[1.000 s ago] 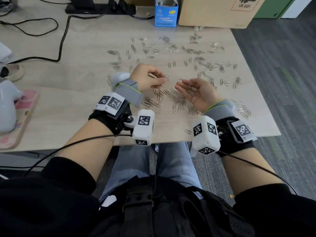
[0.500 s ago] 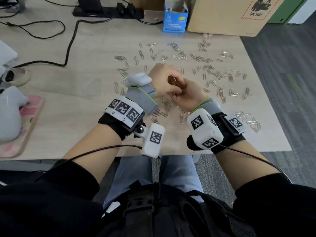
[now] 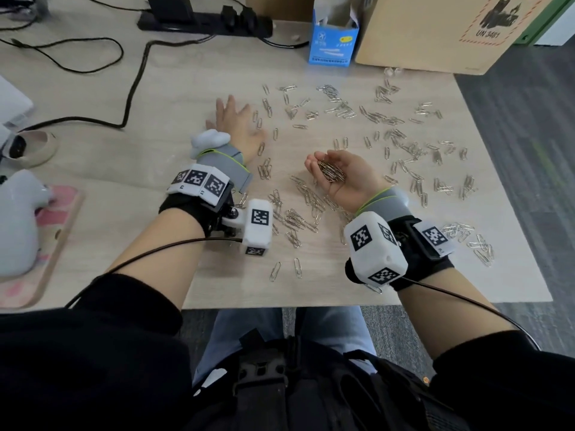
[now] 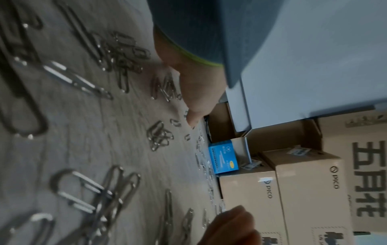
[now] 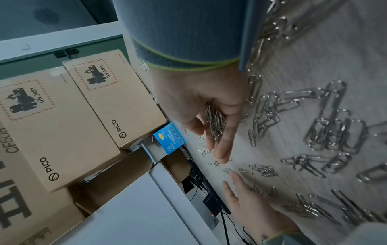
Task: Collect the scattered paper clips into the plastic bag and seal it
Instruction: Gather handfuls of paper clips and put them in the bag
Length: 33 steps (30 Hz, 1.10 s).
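Head view. Left hand (image 3: 237, 125) lay flat on the tabletop (image 3: 186, 98), fingers spread, palm down, at the near-left edge of the scattered clips (image 3: 389, 119); a few clips lay just beside its fingertips and thumb. Right hand (image 3: 340, 175) was turned palm up, fingers loosely cupped round a bundle of clips (image 3: 331, 173), held just off the tabletop. More clips lay between the two hands and under the wrists. No bag was in sight in this view.

Left wrist view. Blurred. The thumb side of the left hand (image 4: 188, 92) rested on the tabletop with clips (image 4: 159, 137) just beyond it. A blue box (image 4: 223, 158) stood far ahead by cartons.

Right wrist view. Right hand (image 5: 209, 112) cradled the bundle (image 5: 215, 122) along the fingers, which were nearly straight and tilted down. Left hand (image 5: 249, 197) lay flat ahead, covering some clips.

Judgement: the step was gathering. To do it well, sweep with the flat left hand toward the cupped right, keep the right palm level so the bundle cannot slide off, and drag in small groups rather than one wide rake.
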Motion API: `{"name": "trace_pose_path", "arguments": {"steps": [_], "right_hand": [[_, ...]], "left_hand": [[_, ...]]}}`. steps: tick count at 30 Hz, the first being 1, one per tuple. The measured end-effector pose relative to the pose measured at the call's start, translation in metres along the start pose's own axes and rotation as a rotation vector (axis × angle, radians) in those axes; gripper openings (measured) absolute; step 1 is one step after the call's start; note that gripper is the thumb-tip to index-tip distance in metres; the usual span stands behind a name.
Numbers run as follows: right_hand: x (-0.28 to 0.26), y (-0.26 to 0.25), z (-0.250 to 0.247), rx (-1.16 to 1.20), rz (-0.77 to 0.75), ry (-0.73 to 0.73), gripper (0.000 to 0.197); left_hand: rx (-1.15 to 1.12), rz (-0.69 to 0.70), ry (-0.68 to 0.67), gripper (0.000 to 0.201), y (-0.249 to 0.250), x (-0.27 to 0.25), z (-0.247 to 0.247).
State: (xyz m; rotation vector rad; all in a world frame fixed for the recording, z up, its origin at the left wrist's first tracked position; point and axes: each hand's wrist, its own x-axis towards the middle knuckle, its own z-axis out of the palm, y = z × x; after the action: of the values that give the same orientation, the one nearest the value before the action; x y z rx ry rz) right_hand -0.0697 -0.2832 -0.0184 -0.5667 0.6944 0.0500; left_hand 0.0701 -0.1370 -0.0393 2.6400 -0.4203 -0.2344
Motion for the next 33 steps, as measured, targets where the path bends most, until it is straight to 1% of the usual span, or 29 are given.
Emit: {"name": "trace_pose_path", "arguments": {"steps": [4, 7, 9, 11, 12, 15, 17, 18, 20, 21, 23, 24, 25, 28, 30, 33], "right_hand": [[0.001, 0.003, 0.0, -0.019, 0.002, -0.008, 0.029], [0.0, 0.004, 0.001, -0.023, 0.004, -0.015, 0.03], [0.0, 0.005, 0.001, -0.014, -0.002, -0.017, 0.03], [0.0, 0.007, 0.001, -0.017, 0.0, -0.023, 0.03], [-0.002, 0.01, 0.001, -0.022, 0.008, -0.032, 0.03], [-0.004, 0.012, -0.001, -0.004, -0.001, -0.039, 0.03], [-0.006, 0.013, -0.003, 0.001, -0.008, -0.04, 0.03], [-0.008, 0.014, -0.003, 0.002, -0.008, -0.048, 0.03], [-0.012, 0.019, -0.002, 0.0, -0.01, -0.071, 0.03], [-0.015, 0.022, -0.002, -0.001, -0.012, -0.08, 0.03], [-0.019, 0.025, -0.002, -0.008, -0.019, -0.096, 0.03], [-0.022, 0.026, -0.003, -0.011, -0.027, -0.102, 0.029], [-0.024, 0.026, -0.003, -0.013, -0.031, -0.108, 0.029], [-0.033, 0.027, -0.007, -0.007, -0.038, -0.116, 0.029], [-0.04, 0.027, -0.011, -0.004, -0.049, -0.114, 0.027], [-0.048, 0.027, -0.017, 0.001, -0.077, -0.108, 0.027]], "left_hand": [[0.106, -0.03, -0.01, 0.049, -0.006, 0.005, 0.003], [0.05, 0.005, -0.003, 0.038, -0.006, 0.001, 0.0], [0.019, 0.036, -0.009, 0.035, -0.004, -0.006, -0.002], [0.055, 0.045, -0.016, 0.036, -0.006, -0.017, -0.003], [0.084, 0.054, -0.006, 0.032, -0.009, -0.026, -0.002], [0.072, 0.153, 0.016, 0.03, -0.014, -0.044, 0.004], [0.025, 0.211, -0.018, 0.031, -0.015, -0.055, 0.003], [0.015, 0.213, -0.053, 0.032, -0.015, -0.062, 0.001], [0.021, 0.223, -0.127, 0.041, -0.013, -0.075, -0.005], [0.026, 0.219, -0.17, 0.052, -0.011, -0.084, -0.007], [0.033, 0.211, -0.24, 0.089, -0.004, -0.101, -0.012], [0.048, 0.211, -0.262, 0.101, -0.001, -0.108, -0.012], [0.061, 0.214, -0.282, 0.106, 0.002, -0.113, -0.012], [0.128, 0.234, -0.307, 0.107, 0.008, -0.124, -0.009], [0.161, 0.255, -0.294, 0.109, 0.01, -0.131, -0.005], [0.149, 0.285, -0.26, 0.1, 0.013, -0.136, 0.002]]}}
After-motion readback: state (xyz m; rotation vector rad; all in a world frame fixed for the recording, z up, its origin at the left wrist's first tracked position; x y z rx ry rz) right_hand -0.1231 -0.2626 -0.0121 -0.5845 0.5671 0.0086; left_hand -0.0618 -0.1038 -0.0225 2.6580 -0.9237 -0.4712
